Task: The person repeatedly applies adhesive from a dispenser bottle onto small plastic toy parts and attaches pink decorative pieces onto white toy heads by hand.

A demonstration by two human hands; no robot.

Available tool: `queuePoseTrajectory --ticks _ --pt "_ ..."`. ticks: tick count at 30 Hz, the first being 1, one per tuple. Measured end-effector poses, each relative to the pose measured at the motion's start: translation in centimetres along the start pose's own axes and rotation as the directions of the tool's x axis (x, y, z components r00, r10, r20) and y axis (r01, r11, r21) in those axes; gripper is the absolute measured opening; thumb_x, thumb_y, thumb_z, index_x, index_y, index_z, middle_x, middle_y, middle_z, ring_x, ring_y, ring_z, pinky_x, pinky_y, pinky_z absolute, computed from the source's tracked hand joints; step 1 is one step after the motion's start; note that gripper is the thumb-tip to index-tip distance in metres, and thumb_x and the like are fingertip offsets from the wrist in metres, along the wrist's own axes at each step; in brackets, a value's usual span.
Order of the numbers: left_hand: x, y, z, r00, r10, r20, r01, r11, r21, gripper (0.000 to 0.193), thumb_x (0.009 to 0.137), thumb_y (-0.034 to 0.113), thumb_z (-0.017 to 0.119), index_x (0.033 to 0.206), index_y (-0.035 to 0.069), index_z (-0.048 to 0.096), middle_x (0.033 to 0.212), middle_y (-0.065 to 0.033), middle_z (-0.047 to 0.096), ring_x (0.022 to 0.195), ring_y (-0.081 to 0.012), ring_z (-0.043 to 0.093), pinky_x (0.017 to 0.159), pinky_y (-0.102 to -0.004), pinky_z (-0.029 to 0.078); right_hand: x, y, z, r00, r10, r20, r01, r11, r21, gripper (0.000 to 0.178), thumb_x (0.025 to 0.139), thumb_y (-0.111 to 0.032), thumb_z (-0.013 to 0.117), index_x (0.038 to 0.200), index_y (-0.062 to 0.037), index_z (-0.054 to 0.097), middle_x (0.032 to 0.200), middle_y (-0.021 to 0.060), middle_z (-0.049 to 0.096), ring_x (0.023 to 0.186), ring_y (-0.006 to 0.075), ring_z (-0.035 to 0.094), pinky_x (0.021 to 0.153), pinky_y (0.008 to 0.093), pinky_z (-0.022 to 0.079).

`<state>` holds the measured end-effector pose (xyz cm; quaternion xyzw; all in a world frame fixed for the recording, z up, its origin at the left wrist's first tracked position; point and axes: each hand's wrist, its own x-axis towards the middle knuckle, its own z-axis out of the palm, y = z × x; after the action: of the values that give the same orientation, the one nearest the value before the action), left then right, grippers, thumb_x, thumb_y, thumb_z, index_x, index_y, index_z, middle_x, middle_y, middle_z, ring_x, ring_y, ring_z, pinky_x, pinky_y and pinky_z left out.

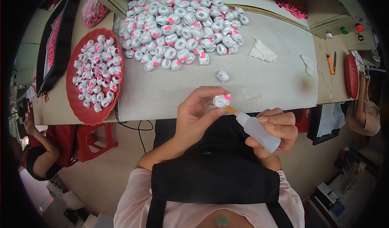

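Note:
Between the thumb and fingers of my left hand (198, 113) is a small white doll head (220, 102) with a pink bow. My right hand (279, 128) grips a translucent white squeeze bottle (258, 132), tilted so that its amber nozzle (231, 109) points at the head. The tip touches the head or is very close to it; I cannot tell which. A single white head (223, 76) lies on the table just beyond my hands. Farther back is a large pile of similar white heads (178, 29), many with pink bows.
To the left, a red scalloped tray (74, 102) holds many white heads, some with dark pieces. Torn white paper (263, 50) lies right of the pile. An orange marker-like tube (330, 64) is at the far right. Other people (366, 102) sit at both sides.

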<state>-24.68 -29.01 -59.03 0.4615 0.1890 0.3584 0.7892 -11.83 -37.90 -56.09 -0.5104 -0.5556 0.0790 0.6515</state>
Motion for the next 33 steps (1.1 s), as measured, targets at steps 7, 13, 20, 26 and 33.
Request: queuePoseTrajectory --ticks 7,13,20,26,33 --pt "0.2 -0.3 -0.4 0.993 0.115 0.018 -0.116 0.971 0.207 0.030 0.072 -0.006 0.055 0.102 -0.001 0.050 0.103 -0.0105 0.049 0.096 -0.0173 0.047 0.082 -0.0286 0.039 -0.2 0.0 -0.4 0.998 0.010 0.057 -0.010 1.000 -0.002 0.042 0.060 -0.020 0.074 0.087 -0.0059 0.045 0.078 0.0079 0.047 0.057 0.0129 0.046 0.050 0.0228 0.042" --pt "0.9 -0.3 -0.4 0.984 0.170 0.059 -0.180 0.923 0.339 0.029 0.073 -0.007 0.052 0.101 -0.002 0.050 0.102 -0.0106 0.049 0.096 -0.0177 0.047 0.083 -0.0271 0.037 0.2 1.0 -1.3 1.000 0.013 0.020 -0.013 1.000 -0.028 0.040 0.062 -0.020 0.073 0.086 -0.0050 0.044 0.080 0.0085 0.047 0.061 0.0139 0.047 0.053 0.0242 0.042" --pt "1.1 0.9 -2.3 0.981 0.037 -0.191 -0.013 0.992 0.125 0.036 0.071 -0.008 0.052 0.105 -0.001 0.047 0.101 -0.0101 0.051 0.094 -0.0148 0.048 0.081 -0.0257 0.037 4.5 5.7 -4.5 0.915 0.393 -0.093 -0.381 0.916 0.125 0.027 0.069 -0.003 0.060 0.088 -0.0028 0.041 0.085 0.0081 0.047 0.074 0.0164 0.052 0.060 0.0257 0.045" --pt "1.5 0.7 -2.3 0.977 0.017 -0.215 0.006 0.994 0.107 0.035 0.072 -0.006 0.053 0.106 0.000 0.046 0.101 -0.0094 0.051 0.091 -0.0132 0.048 0.079 -0.0252 0.038 13.4 14.4 -4.4 0.831 0.551 0.074 -0.552 0.834 -0.011 0.013 0.072 -0.002 0.055 0.083 -0.0023 0.047 0.077 0.0055 0.051 0.069 0.0133 0.056 0.059 0.0226 0.045" --pt "1.0 1.4 -2.1 0.975 0.026 -0.222 0.000 0.993 0.119 0.034 0.072 -0.006 0.053 0.105 0.000 0.046 0.102 -0.0100 0.051 0.092 -0.0141 0.048 0.080 -0.0259 0.038 21.5 25.2 1.8 0.967 0.178 0.185 0.005 0.708 -0.707 0.033 0.068 -0.023 0.058 0.098 -0.0114 0.055 0.081 0.0135 0.058 0.072 0.0281 0.056 0.066 0.0361 0.044"
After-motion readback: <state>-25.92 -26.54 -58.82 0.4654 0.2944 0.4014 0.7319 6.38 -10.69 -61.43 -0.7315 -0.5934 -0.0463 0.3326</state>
